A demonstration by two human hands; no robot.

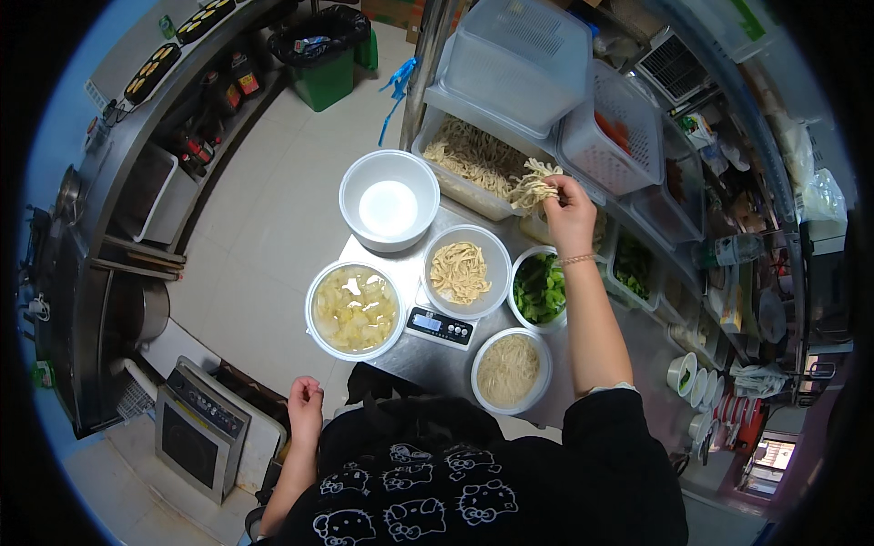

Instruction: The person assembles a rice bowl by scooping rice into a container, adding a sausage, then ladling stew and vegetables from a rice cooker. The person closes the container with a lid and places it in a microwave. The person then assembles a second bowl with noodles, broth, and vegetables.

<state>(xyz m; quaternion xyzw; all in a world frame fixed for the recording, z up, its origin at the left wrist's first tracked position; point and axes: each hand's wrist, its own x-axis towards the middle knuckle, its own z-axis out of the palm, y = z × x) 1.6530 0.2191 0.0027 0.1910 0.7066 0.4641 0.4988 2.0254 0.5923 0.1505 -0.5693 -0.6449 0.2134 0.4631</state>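
Observation:
My right hand [571,214] pinches a clump of pale, thick noodles [534,186], raised at the front corner of a clear plastic bin [501,207] that holds more of them. To its left, a translucent bowl [501,296] with a portion of similar noodles [458,271] sits on a digital scale [439,328]. My left hand [306,407] hangs by my side, below the counter's edge, its fingers curled in with nothing visible in them.
Around the scale stand a white tub [351,196], a tub of yellowish pieces in liquid [355,309], a bowl of green leaves [541,289] and a bowl of thin noodles [508,371]. Stacked plastic baskets [519,64] rise behind. A stainless counter [127,118] lines the left.

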